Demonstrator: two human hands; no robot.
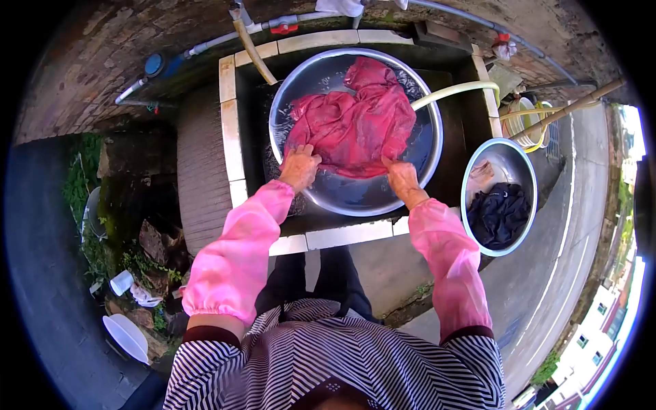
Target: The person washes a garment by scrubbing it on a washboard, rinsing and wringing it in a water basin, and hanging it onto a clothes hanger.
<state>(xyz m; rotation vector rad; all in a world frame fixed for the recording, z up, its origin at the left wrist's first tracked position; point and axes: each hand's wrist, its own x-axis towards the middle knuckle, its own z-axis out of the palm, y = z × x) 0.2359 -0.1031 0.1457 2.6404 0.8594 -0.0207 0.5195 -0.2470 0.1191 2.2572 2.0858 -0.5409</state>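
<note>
A wet red garment (359, 126) lies spread in a large metal basin (437, 147) that holds water. My left hand (301, 168) grips the garment's lower left edge, fingers curled into the cloth. At its lower right edge my right hand (403, 179) pinches the fabric near the basin's rim. Pink sleeve covers reach over both forearms. A pale hose (454, 92) hangs over the basin's right side, its end at the garment.
The basin sits in a tiled sink (342, 236). Right of it, a smaller metal basin (506, 154) holds dark clothing (500, 213) and a pale cloth (482, 176). A ribbed washing slab (205, 164) adjoins the left. Pipes (229, 42) run behind; buckets (523, 119) stand at the right.
</note>
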